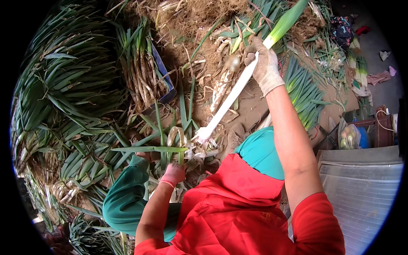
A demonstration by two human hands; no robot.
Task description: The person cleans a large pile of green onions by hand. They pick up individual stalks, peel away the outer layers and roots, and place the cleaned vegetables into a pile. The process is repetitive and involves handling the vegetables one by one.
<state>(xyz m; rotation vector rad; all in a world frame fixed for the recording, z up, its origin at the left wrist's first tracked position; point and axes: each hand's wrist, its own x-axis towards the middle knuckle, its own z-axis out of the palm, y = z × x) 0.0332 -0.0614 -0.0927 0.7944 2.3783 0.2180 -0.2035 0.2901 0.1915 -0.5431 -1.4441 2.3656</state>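
My right hand point(265, 67), in a soiled pale work glove, grips a long green onion point(231, 98) where its white shaft turns green. The onion slants down leftward, its pale root end over a heap of stripped skins point(204, 148). My left hand point(173, 173), in a pinkish glove, is lower, by my bent left knee. A green outer leaf point(181, 156) rises from its grasp and folds across to the left; the fingertips are hidden. Unpeeled onions point(220, 91) with brownish skins lie on the ground beyond the white shaft.
Large stacks of green onions point(73, 79) fill the left side. More stand by a blue-edged crate point(162, 67). Dry roots point(197, 19) are heaped at the top. A bundle of green tops point(302, 89) lies right of my forearm. A ribbed translucent panel point(360, 194) is at lower right.
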